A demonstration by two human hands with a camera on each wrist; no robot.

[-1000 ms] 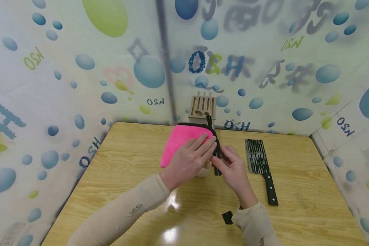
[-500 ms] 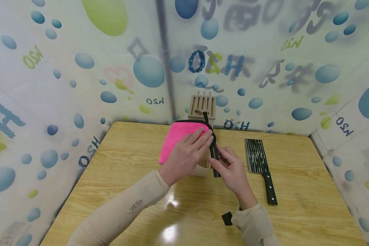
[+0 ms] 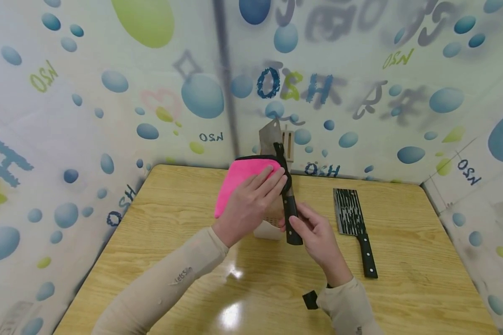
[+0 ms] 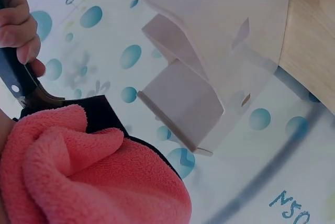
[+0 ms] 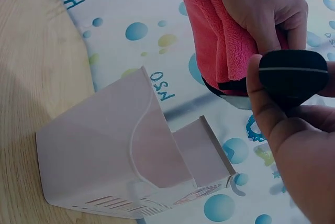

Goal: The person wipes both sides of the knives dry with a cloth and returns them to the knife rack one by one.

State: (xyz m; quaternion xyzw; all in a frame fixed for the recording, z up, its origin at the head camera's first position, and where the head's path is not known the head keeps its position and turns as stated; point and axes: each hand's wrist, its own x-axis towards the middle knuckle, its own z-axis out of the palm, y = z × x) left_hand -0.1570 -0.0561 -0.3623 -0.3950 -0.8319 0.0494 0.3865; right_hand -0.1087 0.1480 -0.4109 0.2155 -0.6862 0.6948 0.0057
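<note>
My right hand (image 3: pixel 316 232) holds a cleaver by its black riveted handle (image 3: pixel 292 218). The end of the handle (image 5: pixel 293 75) faces the right wrist camera. Past the cloth, the bare end of the cleaver's blade (image 3: pixel 270 135) sticks up. My left hand (image 3: pixel 253 197) grips a folded pink cloth (image 3: pixel 230 186) with black trim around the blade near the handle. In the left wrist view the fluffy cloth (image 4: pixel 120 182) wraps over the blade, hiding its middle. Bent fingers of my left hand (image 5: pixel 261 4) press the cloth in the right wrist view.
A second cleaver (image 3: pixel 352 214), streaked black and silver, lies on the wooden table (image 3: pixel 411 242) at the right. Behind the hands stands a pale slotted knife holder (image 5: pixel 104 140), partly covered. A small black piece (image 3: pixel 310 299) is by the right sleeve.
My right hand has turned the cleaver, so its flat blade now shows above the cloth. My left hand and the cloth have shifted slightly left and away.
</note>
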